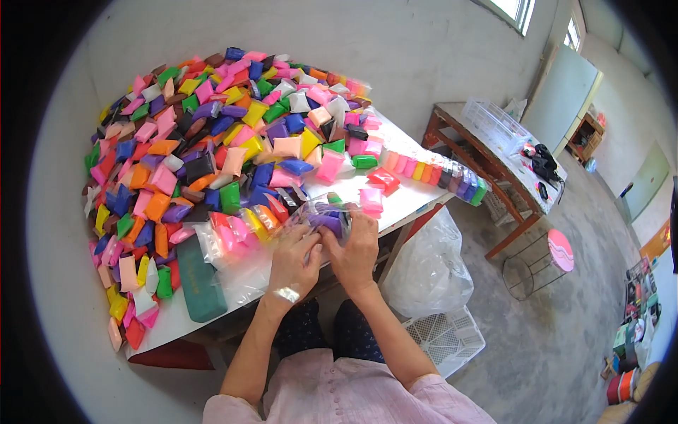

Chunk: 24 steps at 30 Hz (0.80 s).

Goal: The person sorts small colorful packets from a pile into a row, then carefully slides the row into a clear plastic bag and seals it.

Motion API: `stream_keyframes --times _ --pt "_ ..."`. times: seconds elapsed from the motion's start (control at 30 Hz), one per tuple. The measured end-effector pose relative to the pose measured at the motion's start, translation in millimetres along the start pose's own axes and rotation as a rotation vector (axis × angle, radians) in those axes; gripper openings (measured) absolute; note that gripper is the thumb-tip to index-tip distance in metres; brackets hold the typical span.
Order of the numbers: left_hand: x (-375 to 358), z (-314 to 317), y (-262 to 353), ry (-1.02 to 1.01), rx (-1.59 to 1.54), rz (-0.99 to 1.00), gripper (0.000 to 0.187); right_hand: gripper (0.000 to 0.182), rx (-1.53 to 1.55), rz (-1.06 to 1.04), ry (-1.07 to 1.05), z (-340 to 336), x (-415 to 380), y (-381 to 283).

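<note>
A clear plastic bag point(265, 237) lies along the table's front edge, with a row of white, pink, yellow, orange and red packets inside. At its right end, a purple packet point(326, 222) sits between my hands. My left hand point(292, 260) is closed on the bag's near side, its fingers bent and partly hidden. My right hand point(355, 253) grips the bag's right end, thumb against the purple packet. A pink packet point(371, 201) lies just beyond my right fingers, and a red packet point(383, 180) is farther back.
A large heap of colourful packets point(212, 134) covers most of the table point(409, 201). One filled bag of packets point(431, 173) lies along the right edge. A green case point(200, 279) is at the left front. Right of me are a white plastic sack point(429, 265), a crate point(448, 343) and a stool point(560, 250).
</note>
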<state>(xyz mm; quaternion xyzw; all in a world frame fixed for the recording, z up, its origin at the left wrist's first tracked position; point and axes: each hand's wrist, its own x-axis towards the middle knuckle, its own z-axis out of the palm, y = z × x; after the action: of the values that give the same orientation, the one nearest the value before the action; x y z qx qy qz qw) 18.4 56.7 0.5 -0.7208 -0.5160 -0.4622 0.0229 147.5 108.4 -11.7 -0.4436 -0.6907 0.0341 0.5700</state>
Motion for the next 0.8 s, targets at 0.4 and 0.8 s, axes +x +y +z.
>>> stream_keyframes --times 0.4,0.8 --pt "2 1 -4 -0.149 0.092 -0.032 0.038 0.067 -0.021 -0.09 0.018 -12 7 19" --pt "9 24 -3 0.021 0.088 -0.118 0.028 0.034 -0.013 -0.039 0.011 -4 -3 30"
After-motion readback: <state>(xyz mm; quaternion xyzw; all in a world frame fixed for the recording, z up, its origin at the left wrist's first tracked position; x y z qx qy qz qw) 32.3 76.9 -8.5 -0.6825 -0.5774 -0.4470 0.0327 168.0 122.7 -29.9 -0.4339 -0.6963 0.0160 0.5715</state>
